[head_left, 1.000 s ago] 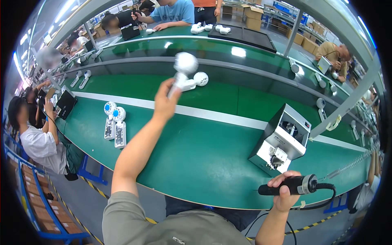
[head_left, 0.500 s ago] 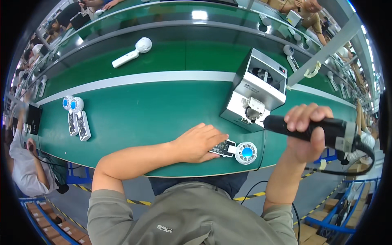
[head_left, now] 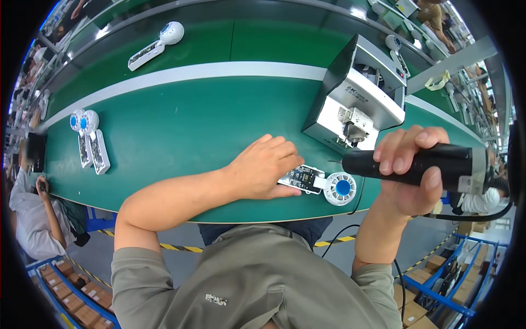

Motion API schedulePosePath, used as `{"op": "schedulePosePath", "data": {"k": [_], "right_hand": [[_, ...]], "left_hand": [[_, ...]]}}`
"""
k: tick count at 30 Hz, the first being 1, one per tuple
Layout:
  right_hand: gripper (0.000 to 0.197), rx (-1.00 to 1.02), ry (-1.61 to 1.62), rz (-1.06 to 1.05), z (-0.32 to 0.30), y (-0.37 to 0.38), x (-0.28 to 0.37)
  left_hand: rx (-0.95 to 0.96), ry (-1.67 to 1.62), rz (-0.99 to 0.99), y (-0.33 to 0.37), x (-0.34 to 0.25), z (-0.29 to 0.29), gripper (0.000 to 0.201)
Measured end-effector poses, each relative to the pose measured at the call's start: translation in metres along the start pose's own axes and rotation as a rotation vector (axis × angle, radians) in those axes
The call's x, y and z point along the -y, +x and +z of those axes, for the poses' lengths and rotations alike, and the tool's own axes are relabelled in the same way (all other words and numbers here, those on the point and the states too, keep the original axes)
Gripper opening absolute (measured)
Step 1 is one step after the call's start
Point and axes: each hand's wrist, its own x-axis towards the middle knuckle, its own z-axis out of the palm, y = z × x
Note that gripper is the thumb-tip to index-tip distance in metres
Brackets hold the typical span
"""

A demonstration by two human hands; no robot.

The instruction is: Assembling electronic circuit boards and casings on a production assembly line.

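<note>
My left hand (head_left: 268,169) is closed on a handheld fan (head_left: 311,180) near the bench's front edge. Its white round head with a blue centre points right, and a circuit board shows in the uncovered handle; the fingers hide the handle's far end. In my right hand (head_left: 412,167) is a black electric screwdriver (head_left: 359,163), gripped around its body. It lies nearly level, its thin bit pointing left above and beside the fan head. Whether a screw sits on the bit is too small to tell. Behind the driver stands a silver-and-black screw feeder (head_left: 359,93).
Two more fans (head_left: 94,140) with bare boards lie at the bench's left. Beyond a pale strip (head_left: 219,70), another fan (head_left: 159,44) lies on the green belt. The driver's cable (head_left: 482,215) hangs at the right. A co-worker (head_left: 35,219) sits at the left.
The view has tilted, shifting the bench things in the picture. My right hand has brought the screwdriver away from the screw feeder, leftward toward the fan. My left hand keeps its hold.
</note>
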Motion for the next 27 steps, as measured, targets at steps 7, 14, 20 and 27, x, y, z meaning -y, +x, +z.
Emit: {"op": "schedulePosePath", "data": {"k": [7,14,20,27], "right_hand": [[0.036,0.109,0.047,0.054,-0.001,-0.019,-0.021],[0.033,0.114,0.014,0.073,0.003,-0.020,-0.028],[0.029,0.125,-0.006,0.110,0.006,-0.017,-0.032],[0.031,0.096,-0.027,0.118,0.011,-0.019,-0.029]], "left_hand": [[-0.005,0.006,0.008,0.000,-0.001,-0.001,0.046],[0.003,-0.007,0.001,-0.001,-0.001,-0.002,0.046],[-0.001,-0.016,-0.004,0.001,0.000,-0.002,0.047],[-0.018,-0.009,-0.004,-0.001,-0.002,-0.002,0.047]]}}
